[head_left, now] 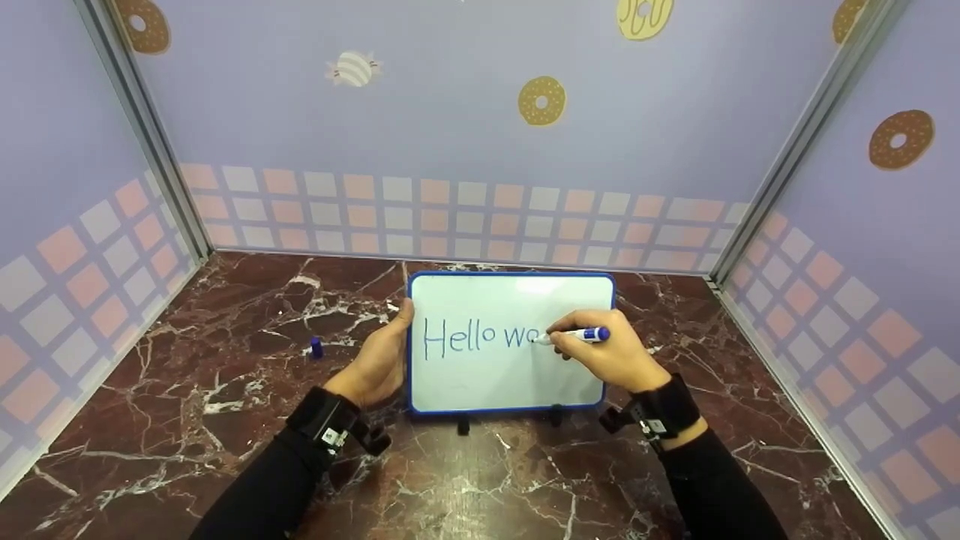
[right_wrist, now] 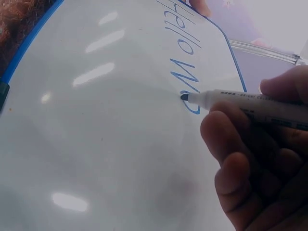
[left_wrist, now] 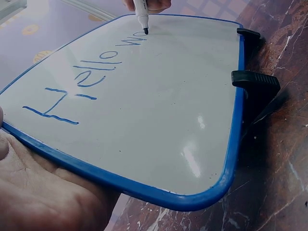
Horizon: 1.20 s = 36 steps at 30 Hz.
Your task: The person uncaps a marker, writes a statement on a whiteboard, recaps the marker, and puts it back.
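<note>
A small whiteboard [head_left: 480, 386] with a blue frame stands tilted back on the table, with "Hello wo" in blue across it. My left hand [head_left: 379, 364] holds its left edge, the thumb at the front of the frame and the other fingers hidden behind. My right hand [head_left: 615, 356] pinches a white marker [head_left: 589, 334] with a blue end between thumb and fingers. In the right wrist view the dark marker tip [right_wrist: 185, 97] meets the board at the letter "o". Left of the board, the blue marker cap [head_left: 316, 347] is on the table.
Black feet [left_wrist: 255, 82] hook over the board's lower edge and prop it on the dark red marbled table [head_left: 247, 405]. Patterned lilac panels [head_left: 450, 127] rise at the back and both sides, joined by metal corner posts [head_left: 795, 150].
</note>
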{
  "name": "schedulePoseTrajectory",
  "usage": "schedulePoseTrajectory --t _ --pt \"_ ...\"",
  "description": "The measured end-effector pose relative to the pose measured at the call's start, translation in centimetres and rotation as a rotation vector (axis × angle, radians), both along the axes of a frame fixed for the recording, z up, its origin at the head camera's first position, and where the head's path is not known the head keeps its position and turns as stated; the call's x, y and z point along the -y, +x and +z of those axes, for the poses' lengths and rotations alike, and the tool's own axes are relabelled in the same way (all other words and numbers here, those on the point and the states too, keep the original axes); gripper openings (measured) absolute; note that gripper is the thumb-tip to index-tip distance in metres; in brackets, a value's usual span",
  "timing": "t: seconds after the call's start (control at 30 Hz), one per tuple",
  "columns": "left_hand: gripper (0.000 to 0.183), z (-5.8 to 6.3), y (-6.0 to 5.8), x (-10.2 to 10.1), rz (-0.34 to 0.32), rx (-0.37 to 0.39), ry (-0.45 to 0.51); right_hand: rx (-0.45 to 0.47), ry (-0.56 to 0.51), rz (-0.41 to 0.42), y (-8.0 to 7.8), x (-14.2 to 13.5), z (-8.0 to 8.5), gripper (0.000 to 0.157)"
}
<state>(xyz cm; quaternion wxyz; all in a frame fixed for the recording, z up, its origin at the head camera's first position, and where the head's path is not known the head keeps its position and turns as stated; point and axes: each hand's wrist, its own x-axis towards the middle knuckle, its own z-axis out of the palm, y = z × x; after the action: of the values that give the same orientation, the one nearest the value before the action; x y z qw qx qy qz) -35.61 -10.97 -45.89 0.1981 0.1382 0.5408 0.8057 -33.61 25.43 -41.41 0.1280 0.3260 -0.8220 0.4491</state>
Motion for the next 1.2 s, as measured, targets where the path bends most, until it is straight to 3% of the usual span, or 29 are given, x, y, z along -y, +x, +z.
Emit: schedulePoseTrajectory --t 0.57,0.87,1.2 --pt "0.077 0.0 0.0 0.0 0.004 -0.012 -0.006 -0.01 -0.02 0.023 0.1 0.1 0.0 0.009" --pt "0.076 -0.1 -0.1 -0.1 0.012 -0.007 0.019 0.043 -0.063 0.04 0.0 -0.4 0.1 0.011" --pt "0.079 -0.1 -0.1 0.0 0.002 -0.012 0.011 0.043 -0.097 0.049 -0.1 -1.0 0.3 0.01"
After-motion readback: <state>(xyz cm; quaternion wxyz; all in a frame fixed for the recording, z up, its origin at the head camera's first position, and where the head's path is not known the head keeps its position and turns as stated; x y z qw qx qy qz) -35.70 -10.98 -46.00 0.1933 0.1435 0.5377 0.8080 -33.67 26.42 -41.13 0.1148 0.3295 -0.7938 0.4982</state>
